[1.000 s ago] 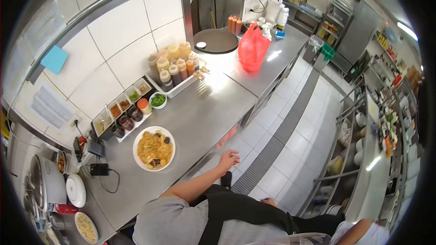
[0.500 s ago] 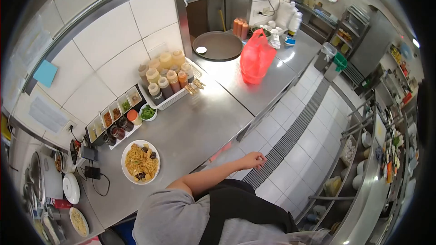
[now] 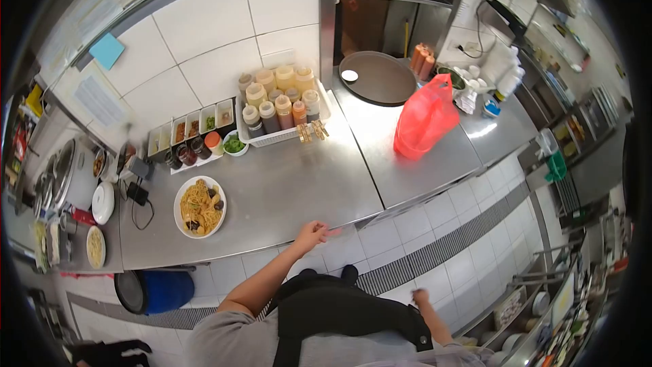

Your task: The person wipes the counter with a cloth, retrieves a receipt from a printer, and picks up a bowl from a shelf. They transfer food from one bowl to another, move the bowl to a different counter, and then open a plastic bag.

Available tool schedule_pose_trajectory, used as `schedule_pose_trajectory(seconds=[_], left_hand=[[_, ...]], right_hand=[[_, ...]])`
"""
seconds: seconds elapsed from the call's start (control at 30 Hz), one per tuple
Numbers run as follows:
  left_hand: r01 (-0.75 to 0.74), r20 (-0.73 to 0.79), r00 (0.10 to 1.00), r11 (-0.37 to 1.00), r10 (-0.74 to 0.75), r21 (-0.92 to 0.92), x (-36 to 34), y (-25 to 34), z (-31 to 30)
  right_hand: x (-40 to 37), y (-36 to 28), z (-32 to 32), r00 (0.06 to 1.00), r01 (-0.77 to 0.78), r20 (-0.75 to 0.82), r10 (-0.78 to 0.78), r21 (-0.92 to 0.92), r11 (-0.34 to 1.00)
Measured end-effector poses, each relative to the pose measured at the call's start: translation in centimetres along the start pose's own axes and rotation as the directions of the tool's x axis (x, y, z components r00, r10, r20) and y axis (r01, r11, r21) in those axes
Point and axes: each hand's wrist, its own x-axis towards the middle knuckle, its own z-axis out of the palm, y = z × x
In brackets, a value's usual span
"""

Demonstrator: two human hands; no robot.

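Note:
My left hand (image 3: 314, 235) hovers by the front edge of the steel counter (image 3: 278, 194), fingers partly stretched out and nothing in them. My right hand (image 3: 421, 296) hangs low over the tiled floor at my right side, touching nothing; its fingers are too small and blurred to make out. To the left of my left hand, a white bowl (image 3: 178, 209) of noodles (image 3: 202, 205) with dark pieces sits on the counter. A red plastic bag (image 3: 426, 117) stands upright farther right, well away from both hands.
A white basket (image 3: 275, 137) of squeeze bottles and clothespins (image 3: 312, 132) stands by the wall, beside topping trays (image 3: 193, 129) and jars. A round brown tray (image 3: 378, 80) lies behind the bag. At left are a cooker (image 3: 76, 177), a charger cable and a blue bin (image 3: 166, 290).
The view has turned, bringing the blue bin and my right hand into sight. My left hand has moved from over the floor drain to the counter's edge.

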Motion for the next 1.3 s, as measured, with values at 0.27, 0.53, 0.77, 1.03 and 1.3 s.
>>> schedule_pose_trajectory(seconds=[0.27,0.53,0.77,1.03,1.3], left_hand=[[0.249,0.184,0.946,0.961,-0.269,0.123,-7.2,-3.3,1.9],[0.538,-0.537,0.728,0.841,-0.426,0.061,-17.2,-32.5,-7.5],[0.123,-0.735,0.107,0.742,-0.67,-0.659,-29.0,-41.7,-8.7],[-0.062,-0.497,-0.05,0.499,-0.866,-0.864,-33.0,-44.0,3.1],[-0.228,-0.111,0.16,0.072,-0.981,-0.971,-27.1,-38.8,19.3]], right_hand=[[5.6,-31.6,-27.4,0.268,0.638,-0.957,0.116,0.266,0.722],[-8.5,-66.6,-15.9,0.282,0.943,-0.674,-0.683,0.327,0.065],[-22.1,-82.4,-3.7,-0.154,0.944,-0.198,-0.968,0.26,-0.203],[-7.7,-103.5,3.9,-0.227,0.963,-0.185,-0.956,-0.187,-0.193],[2.6,-116.8,6.5,-0.239,0.749,0.157,-0.958,-0.598,-0.285]])
